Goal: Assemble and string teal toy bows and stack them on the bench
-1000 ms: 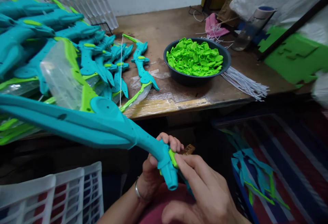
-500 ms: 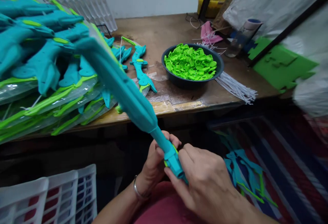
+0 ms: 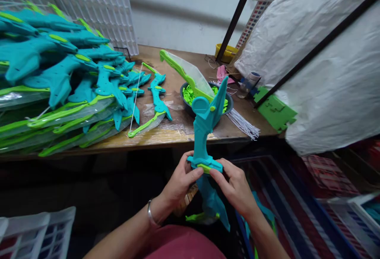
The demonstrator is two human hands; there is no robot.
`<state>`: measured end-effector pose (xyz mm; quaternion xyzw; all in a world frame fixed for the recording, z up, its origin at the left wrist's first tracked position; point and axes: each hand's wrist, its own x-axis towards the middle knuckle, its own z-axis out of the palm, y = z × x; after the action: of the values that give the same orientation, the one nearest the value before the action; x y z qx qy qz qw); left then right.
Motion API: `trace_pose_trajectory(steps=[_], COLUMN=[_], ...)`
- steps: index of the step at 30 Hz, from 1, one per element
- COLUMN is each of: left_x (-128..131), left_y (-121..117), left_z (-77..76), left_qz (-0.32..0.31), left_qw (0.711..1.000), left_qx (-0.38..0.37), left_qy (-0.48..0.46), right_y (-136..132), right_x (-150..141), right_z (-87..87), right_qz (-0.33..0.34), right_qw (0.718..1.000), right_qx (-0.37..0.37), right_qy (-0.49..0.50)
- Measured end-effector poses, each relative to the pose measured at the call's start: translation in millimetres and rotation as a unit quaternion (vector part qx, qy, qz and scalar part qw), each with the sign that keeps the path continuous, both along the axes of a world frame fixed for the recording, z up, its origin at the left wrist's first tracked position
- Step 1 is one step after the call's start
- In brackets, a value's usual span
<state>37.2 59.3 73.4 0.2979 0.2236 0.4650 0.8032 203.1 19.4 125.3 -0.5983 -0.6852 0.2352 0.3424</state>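
Between my two hands I hold a teal toy bow [image 3: 201, 132] roughly upright in front of me. My left hand [image 3: 183, 180] is closed on the left side of its middle, thumb on the green insert [image 3: 203, 168]. My right hand [image 3: 234, 186] grips the other side, its thumb pressing at the same insert. The bow's upper green limb with a clear sheet [image 3: 190, 73] reaches over the dark bowl [image 3: 183, 95] of green plastic pieces. Its lower limb hangs below my hands, above my lap.
A tall pile of teal bows [image 3: 56, 65] covers the table's left. One strung bow [image 3: 157, 93] lies beside it. White cords [image 3: 243, 124] lie right of the bowl, near a green foam mat [image 3: 274, 108]. A white crate [image 3: 35, 231] stands low at left.
The bow has swung from a slant, side-on, to upright with its green insert facing me. My right hand has moved from wrapping its end area to its right side. The view has shifted.
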Motion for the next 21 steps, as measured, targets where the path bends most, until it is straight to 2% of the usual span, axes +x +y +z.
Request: trace_pose_trajectory(steps=[3,6,7,9,11,12,13,14,15,16,17,19,21], left_x=[3.0,-3.5,-8.5,-21.1,-34.9,-41.1,-46.3,-50.5,-53.6,-55.7,-57.0,-58.0,-58.0], left_y=[-6.1,-9.8,-10.0,-8.8,-6.6,-5.5,-4.8,-4.6,-5.1,-6.4,-8.6,-15.7,-25.1], left_z=[0.7,4.8,6.9,11.1,13.9,14.5,14.5,13.8,12.5,10.5,7.8,1.0,-6.9], left_qz=[-0.001,-0.033,-0.044,-0.053,-0.039,-0.031,-0.024,-0.017,-0.012,-0.008,-0.005,0.002,0.015], left_qw=[1.0,0.999,0.998,0.997,0.998,0.999,0.999,1.0,1.0,1.0,1.0,0.999,0.998], left_qx=[-0.01,-0.035,-0.042,-0.052,-0.046,-0.035,-0.022,-0.009,-0.001,0.0,-0.006,-0.03,-0.046], left_qy=[0.004,-0.015,-0.017,-0.014,-0.01,-0.009,-0.007,-0.003,0.003,0.01,0.02,0.036,0.044], right_y=[-9.2,-22.7,-26.7,-29.6,-20.6,-10.5,3.1,19.6,37.7,56.1,73.5,101.3,118.7], right_x=[-5.6,-22.0,-27.0,-30.9,-21.3,-10.2,4.9,23.4,44.4,66.6,88.7,128.8,160.4], right_z=[-4.7,-1.4,1.9,8.8,11.2,9.2,5.0,-1.1,-8.4,-16.3,-24.2,-39.0,-52.0], right_qz=[-0.033,-0.059,-0.04,0.059,0.154,0.159,0.127,0.058,-0.031,-0.118,-0.165,-0.219,-0.242], right_qw=[0.997,0.986,0.985,0.987,0.983,0.983,0.987,0.991,0.986,0.969,0.957,0.941,0.934], right_qx=[0.061,0.127,0.135,0.117,0.082,0.075,0.078,0.095,0.113,0.118,0.116,0.107,0.087], right_qy=[-0.032,-0.087,-0.098,-0.094,-0.063,-0.052,-0.056,-0.073,-0.119,-0.183,-0.207,-0.233,-0.248])
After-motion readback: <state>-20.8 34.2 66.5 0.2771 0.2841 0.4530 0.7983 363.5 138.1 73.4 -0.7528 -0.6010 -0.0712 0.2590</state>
